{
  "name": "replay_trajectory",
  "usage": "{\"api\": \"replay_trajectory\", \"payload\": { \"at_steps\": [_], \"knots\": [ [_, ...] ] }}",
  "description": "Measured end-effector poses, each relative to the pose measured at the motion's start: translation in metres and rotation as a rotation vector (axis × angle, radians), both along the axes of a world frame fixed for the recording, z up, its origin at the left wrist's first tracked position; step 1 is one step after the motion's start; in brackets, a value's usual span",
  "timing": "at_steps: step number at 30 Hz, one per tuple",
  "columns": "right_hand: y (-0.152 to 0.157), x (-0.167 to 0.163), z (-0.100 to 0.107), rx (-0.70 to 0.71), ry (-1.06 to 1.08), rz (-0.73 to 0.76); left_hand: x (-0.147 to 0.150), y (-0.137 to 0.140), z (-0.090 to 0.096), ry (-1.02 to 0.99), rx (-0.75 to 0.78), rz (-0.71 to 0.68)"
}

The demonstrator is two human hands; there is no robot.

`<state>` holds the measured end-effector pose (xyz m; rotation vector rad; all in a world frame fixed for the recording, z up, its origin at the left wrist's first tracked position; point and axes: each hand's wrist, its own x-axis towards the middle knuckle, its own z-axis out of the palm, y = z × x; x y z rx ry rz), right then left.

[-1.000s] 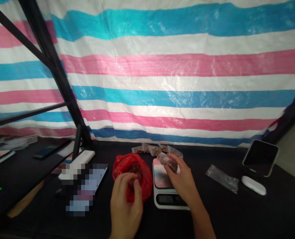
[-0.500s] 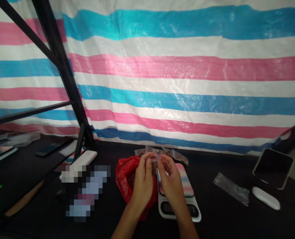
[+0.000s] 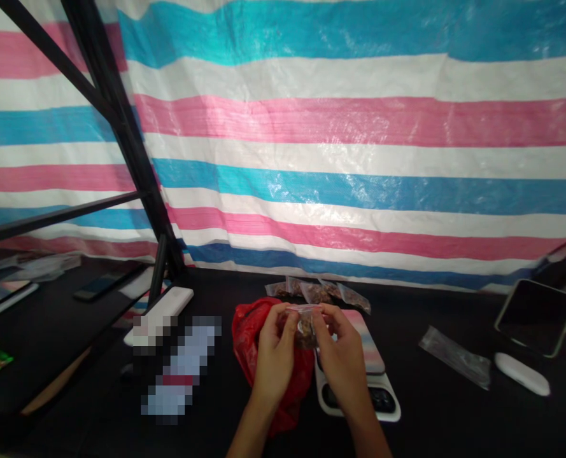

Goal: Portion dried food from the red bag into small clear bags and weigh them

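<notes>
Between my two hands is a small clear zip bag [image 3: 304, 328] with brownish bits inside, its top edge upward. My left hand [image 3: 277, 350] pinches one upper corner, and my right hand [image 3: 339, 350] pinches the other. Below and left of the bag lies a red plastic bag [image 3: 249, 331], partly hidden by my left hand. A white kitchen scale [image 3: 378, 388] with a shiny plate sits under my right hand. Behind the hands, several filled zip bags [image 3: 317, 292] lie in a row on the black table.
To the right lie a clear plastic packet [image 3: 454, 356], a white oval case [image 3: 522, 374] and a tablet-like device [image 3: 535, 317] standing tilted. At left are a white power bank [image 3: 180, 300], a blurred-out item [image 3: 182, 369] and a black metal frame [image 3: 134, 152]. Striped sheeting [image 3: 311, 121] hangs behind.
The small zip bag has turned so its filled front shows, and my hands have moved slightly apart along its top. The whole view has shifted a little.
</notes>
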<state>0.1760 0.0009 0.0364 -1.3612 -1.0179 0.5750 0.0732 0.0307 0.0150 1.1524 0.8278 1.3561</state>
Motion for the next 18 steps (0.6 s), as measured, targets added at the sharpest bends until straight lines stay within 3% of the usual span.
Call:
{"api": "replay_trajectory", "payload": {
  "at_steps": [4, 13, 18],
  "knots": [
    [-0.002, -0.004, 0.004, 0.013, -0.07, -0.008, 0.001, 0.001, 0.002, 0.005, -0.002, 0.087],
    [-0.003, 0.0, -0.002, 0.062, -0.109, -0.083, 0.008, -0.004, 0.003, 0.232, 0.083, 0.16],
    [-0.005, 0.006, -0.001, 0.069, -0.14, -0.079, 0.009, -0.003, 0.0, 0.295, 0.139, 0.127]
  ]
}}
